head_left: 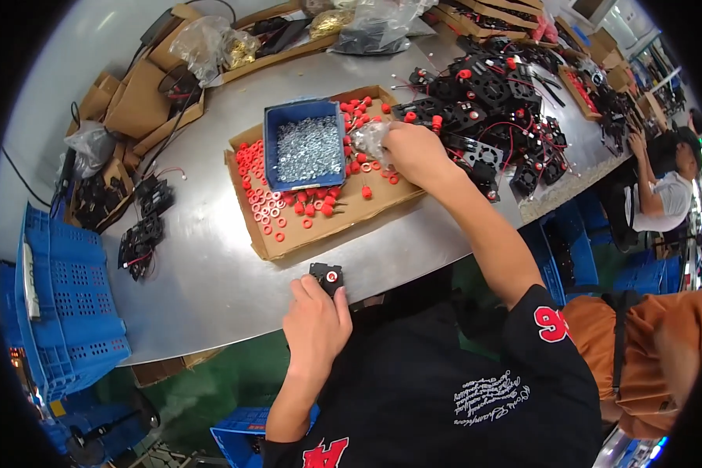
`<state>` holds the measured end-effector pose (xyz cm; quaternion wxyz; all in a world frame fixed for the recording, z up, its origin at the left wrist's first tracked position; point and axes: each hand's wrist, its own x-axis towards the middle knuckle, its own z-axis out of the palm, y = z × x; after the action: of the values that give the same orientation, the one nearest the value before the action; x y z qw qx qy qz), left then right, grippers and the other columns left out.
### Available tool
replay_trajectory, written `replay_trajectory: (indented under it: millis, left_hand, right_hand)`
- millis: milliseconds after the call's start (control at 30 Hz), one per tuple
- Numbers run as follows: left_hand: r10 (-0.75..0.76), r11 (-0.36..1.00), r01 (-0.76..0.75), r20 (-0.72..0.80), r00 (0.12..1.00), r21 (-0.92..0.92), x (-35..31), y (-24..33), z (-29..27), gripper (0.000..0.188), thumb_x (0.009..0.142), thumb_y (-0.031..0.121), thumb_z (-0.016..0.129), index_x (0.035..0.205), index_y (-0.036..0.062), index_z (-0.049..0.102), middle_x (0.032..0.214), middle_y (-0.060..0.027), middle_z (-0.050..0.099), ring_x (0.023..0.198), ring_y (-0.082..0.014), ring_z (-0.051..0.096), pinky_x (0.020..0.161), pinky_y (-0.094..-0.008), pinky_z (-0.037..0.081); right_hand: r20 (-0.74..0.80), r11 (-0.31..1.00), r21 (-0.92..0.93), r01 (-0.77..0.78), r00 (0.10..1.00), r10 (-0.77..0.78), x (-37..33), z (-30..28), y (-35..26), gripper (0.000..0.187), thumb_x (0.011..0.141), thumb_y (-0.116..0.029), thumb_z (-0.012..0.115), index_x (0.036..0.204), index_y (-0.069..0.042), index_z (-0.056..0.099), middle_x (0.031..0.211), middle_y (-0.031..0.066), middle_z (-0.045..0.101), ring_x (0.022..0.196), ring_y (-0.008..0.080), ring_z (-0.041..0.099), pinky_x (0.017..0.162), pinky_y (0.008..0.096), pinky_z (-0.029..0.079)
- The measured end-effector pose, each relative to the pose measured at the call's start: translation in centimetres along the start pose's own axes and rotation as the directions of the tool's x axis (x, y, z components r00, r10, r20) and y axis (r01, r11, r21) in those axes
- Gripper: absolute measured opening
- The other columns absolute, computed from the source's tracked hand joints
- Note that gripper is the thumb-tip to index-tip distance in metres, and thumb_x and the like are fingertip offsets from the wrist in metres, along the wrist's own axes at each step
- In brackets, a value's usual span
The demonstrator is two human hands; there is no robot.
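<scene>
My left hand [317,327] is closed around a small black plastic part [324,273] at the table's front edge. A red ring with a pale centre [332,277] sits on that part's face. My right hand [415,155] reaches over the right side of a shallow cardboard tray [351,226]. Its fingers are bent and pressed together against a clear plastic bag [370,139]; what lies between the fingertips is hidden. In the tray stands a blue bin [305,187] of small silvery metal pieces [310,148]. Red rings [268,212] and red knobs [327,201] lie loose around it.
Black fan assemblies [483,101] with wires and red knobs pile up at the right. Similar black parts [143,234] lie at the left, near a blue crate [70,296]. Cardboard boxes [136,105] line the back. A co-worker [667,187] sits at the far right.
</scene>
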<state>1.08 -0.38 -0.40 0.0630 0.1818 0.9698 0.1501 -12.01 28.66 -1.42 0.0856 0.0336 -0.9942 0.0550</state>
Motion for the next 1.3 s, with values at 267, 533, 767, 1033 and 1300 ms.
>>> replay_trajectory:
  millis: [267, 533, 767, 1033, 1300]
  left_hand:
    - [0.002, 0.999, -0.002, -0.001, 1.000, -0.034, 0.0, -0.1, -0.3, 0.039, 0.095, 0.031, 0.061, 0.107, -0.0033, 0.046, 0.098, -0.0211, 0.054, 0.075, -0.0396, 0.066, 0.058, -0.0472, 0.054]
    - [0.007, 1.000, -0.008, -0.014, 1.000, -0.028, 0.2, 0.2, 0.0, 0.038, 0.095, 0.031, 0.060, 0.105, -0.0032, 0.046, 0.098, -0.0207, 0.053, 0.074, -0.0398, 0.065, 0.058, -0.0472, 0.054]
    - [-0.003, 1.000, 0.003, -0.010, 1.000, -0.018, 0.0, -0.1, -0.1, 0.039, 0.095, 0.032, 0.060, 0.106, -0.0035, 0.046, 0.097, -0.0196, 0.053, 0.076, -0.0393, 0.066, 0.060, -0.0471, 0.054]
    - [-0.001, 0.999, 0.001, -0.019, 1.000, -0.039, 0.1, 0.0, -0.1, 0.040, 0.093, 0.032, 0.064, 0.103, -0.0021, 0.046, 0.097, -0.0178, 0.053, 0.073, -0.0338, 0.067, 0.056, -0.0425, 0.054]
    - [-0.006, 0.999, 0.004, -0.034, 0.999, -0.041, -0.1, -0.2, 0.3, 0.043, 0.092, 0.031, 0.066, 0.108, -0.0044, 0.048, 0.098, -0.0166, 0.054, 0.072, -0.0295, 0.067, 0.054, -0.0368, 0.055]
  right_hand:
    - [-0.042, 0.962, -0.030, 0.270, 0.962, -0.271, 0.9, 0.1, 2.2, 0.014, 0.084, -0.020, 0.064, 0.080, -0.009, 0.071, 0.088, 0.0083, 0.066, 0.076, 0.0297, 0.068, 0.068, 0.0416, 0.055]
    - [-0.175, 0.955, 0.132, 0.266, 0.954, -0.242, -0.3, 0.5, 1.9, 0.016, 0.083, -0.023, 0.065, 0.082, -0.009, 0.072, 0.088, 0.0105, 0.069, 0.077, 0.0317, 0.070, 0.069, 0.0443, 0.056]
    - [-0.310, 0.982, 0.071, 0.174, 0.940, -0.144, -1.1, 0.6, 0.1, 0.012, 0.083, -0.016, 0.067, 0.092, -0.007, 0.069, 0.089, 0.0111, 0.068, 0.077, 0.0309, 0.068, 0.067, 0.0414, 0.055]
    - [0.099, 0.500, 0.859, -0.111, 0.994, 0.049, -9.7, -3.1, -9.5, 0.012, 0.086, -0.009, 0.072, 0.094, 0.000, 0.074, 0.081, 0.0061, 0.068, 0.071, 0.0072, 0.061, 0.062, 0.0237, 0.047]
    - [-0.192, 0.598, 0.770, 0.224, 0.974, -0.118, -11.6, 0.1, -13.1, 0.012, 0.080, -0.005, 0.076, 0.092, -0.003, 0.075, 0.087, 0.0085, 0.071, 0.067, 0.0181, 0.066, 0.059, 0.0290, 0.053]
